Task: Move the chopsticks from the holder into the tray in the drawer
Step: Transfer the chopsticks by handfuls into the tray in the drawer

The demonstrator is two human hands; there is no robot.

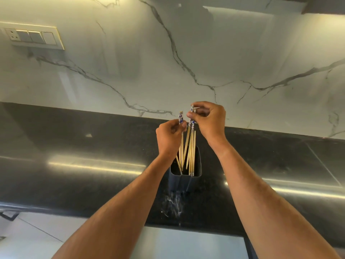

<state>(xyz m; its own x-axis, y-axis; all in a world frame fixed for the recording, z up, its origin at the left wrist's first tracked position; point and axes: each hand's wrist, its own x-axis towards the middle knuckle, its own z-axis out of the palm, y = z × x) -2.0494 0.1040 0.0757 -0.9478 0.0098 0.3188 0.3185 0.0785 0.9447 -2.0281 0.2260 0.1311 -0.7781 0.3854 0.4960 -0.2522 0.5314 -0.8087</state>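
Chopsticks [188,148], slender pale bamboo with blue-patterned tops, stand in a dark rectangular holder [185,176] on the black polished surface [74,146]. Left hand [169,136] fingers pinch one top; right hand [209,118], at one o'clock, clamps others. Light, stiff, likely slippery; best gripped near the tops.

- The holder [185,176] stands on the counter [74,146], near the middle, between the two forearms.
- The chopsticks [190,152] stand in the holder, their tops rising above its rim.
- The left hand [169,137] pinches chopstick tops left of the bunch; the right hand [209,118] pinches tops just right and higher.
- The wall [186,62] rises behind the counter.
- A switch plate [33,37] sits on the wall, far left and high.
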